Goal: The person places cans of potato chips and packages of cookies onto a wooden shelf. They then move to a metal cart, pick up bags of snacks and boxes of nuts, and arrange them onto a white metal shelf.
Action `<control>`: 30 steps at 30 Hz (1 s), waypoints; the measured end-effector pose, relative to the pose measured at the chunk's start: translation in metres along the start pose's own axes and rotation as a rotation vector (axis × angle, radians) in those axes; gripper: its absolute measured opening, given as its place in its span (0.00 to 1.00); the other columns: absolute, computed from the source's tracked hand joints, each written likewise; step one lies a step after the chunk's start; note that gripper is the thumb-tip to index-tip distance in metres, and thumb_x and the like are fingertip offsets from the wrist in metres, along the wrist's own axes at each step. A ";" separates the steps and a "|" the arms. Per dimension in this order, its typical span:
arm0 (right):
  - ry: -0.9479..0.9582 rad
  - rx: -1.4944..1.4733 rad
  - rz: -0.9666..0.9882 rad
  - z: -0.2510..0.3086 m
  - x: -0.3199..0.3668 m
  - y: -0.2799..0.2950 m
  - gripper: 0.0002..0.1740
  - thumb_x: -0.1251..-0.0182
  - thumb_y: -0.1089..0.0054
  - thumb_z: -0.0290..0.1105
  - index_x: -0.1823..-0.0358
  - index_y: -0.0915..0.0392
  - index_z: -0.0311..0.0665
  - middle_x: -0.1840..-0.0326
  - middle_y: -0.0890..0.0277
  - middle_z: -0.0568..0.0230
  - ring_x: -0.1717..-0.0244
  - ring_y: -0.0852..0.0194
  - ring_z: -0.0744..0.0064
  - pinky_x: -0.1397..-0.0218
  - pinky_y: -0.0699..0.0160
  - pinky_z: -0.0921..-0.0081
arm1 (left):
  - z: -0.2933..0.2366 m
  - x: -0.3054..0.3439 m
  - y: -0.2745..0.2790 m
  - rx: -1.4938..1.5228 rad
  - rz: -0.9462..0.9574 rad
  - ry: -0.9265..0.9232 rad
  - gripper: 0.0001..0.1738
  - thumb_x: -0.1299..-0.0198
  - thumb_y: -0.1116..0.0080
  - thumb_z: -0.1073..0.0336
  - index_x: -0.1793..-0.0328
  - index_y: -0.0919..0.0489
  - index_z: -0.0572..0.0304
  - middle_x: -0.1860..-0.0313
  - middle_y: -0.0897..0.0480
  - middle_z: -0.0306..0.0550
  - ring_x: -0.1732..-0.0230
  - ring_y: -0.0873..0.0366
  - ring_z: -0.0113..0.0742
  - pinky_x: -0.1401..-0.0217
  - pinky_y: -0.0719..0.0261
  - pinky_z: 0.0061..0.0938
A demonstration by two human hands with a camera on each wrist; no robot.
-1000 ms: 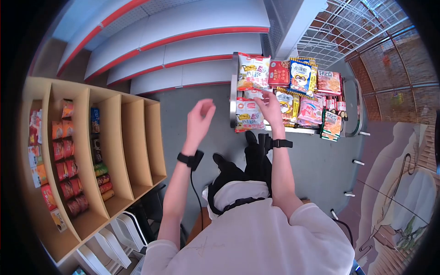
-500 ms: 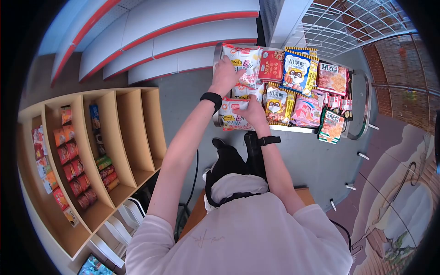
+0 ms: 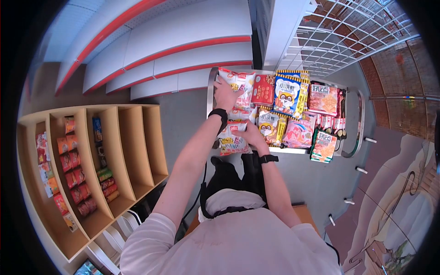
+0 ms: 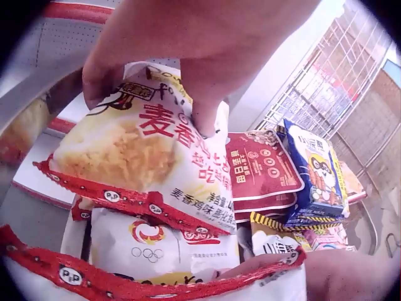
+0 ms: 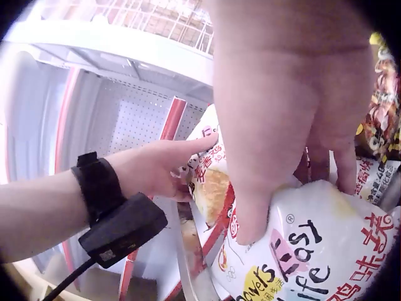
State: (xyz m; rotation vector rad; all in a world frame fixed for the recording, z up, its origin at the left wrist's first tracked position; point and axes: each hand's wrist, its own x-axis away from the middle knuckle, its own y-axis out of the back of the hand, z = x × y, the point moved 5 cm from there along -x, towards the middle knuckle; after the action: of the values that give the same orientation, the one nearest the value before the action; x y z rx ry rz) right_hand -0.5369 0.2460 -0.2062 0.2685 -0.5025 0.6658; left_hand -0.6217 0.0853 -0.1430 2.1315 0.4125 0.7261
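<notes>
My left hand (image 3: 225,97) grips a white and red snack bag (image 3: 238,81) at the far left corner of a metal cart. In the left wrist view its thumb and fingers span the top of this puffed bag (image 4: 119,157). On a matching bag (image 3: 233,144) at the cart's near left corner, my right hand (image 3: 255,137) has hold of the upper edge. The right wrist view shows the thumb on that bag's printed front (image 5: 301,269), with other fingers behind its edge. Another white bag (image 4: 163,251) lies between the two, partly hidden.
Red packs (image 3: 263,90), blue bear-print bags (image 3: 286,95), pink bags (image 3: 299,132) and biscuit packs (image 3: 323,145) fill the cart beside my hands. The cart's metal rail (image 3: 211,94) edges the left side. Grey shelves (image 3: 188,27) stand beyond; a wooden rack (image 3: 133,142) with snacks stands left.
The left hand came from mid-air over to the far bag and took hold of it. My right hand moved down onto the near bag and grips it. The head view has shifted.
</notes>
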 end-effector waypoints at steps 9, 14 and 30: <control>0.073 -0.109 0.015 0.014 0.009 0.003 0.31 0.48 0.28 0.38 0.49 0.30 0.26 0.55 0.20 0.50 0.54 0.20 0.67 0.51 0.23 0.69 | -0.005 -0.002 0.012 0.058 0.026 -0.004 0.51 0.67 0.22 0.52 0.43 0.40 0.72 0.53 0.21 0.65 0.48 0.23 0.58 0.45 0.25 0.41; 0.131 -0.031 -0.035 0.021 0.015 0.012 0.31 0.48 0.27 0.36 0.47 0.30 0.27 0.52 0.20 0.52 0.52 0.22 0.69 0.48 0.25 0.70 | -0.008 0.016 0.046 0.129 -0.074 -0.095 0.50 0.69 0.22 0.51 0.43 0.36 0.73 0.53 0.21 0.64 0.47 0.24 0.59 0.45 0.25 0.41; 0.291 -0.180 -0.236 0.152 0.049 -0.091 0.27 0.45 0.28 0.31 0.46 0.29 0.30 0.54 0.20 0.58 0.55 0.23 0.72 0.49 0.25 0.75 | 0.285 0.172 0.247 0.720 -0.325 -0.056 0.50 0.64 0.20 0.54 0.38 0.37 0.69 0.49 0.21 0.54 0.48 0.22 0.39 0.44 0.25 0.30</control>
State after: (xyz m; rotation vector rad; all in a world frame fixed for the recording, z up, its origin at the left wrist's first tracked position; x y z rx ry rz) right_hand -0.4990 0.1431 -0.0589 0.0569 -0.2439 0.4167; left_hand -0.2992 -0.1475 -0.0258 2.6344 1.0886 0.3482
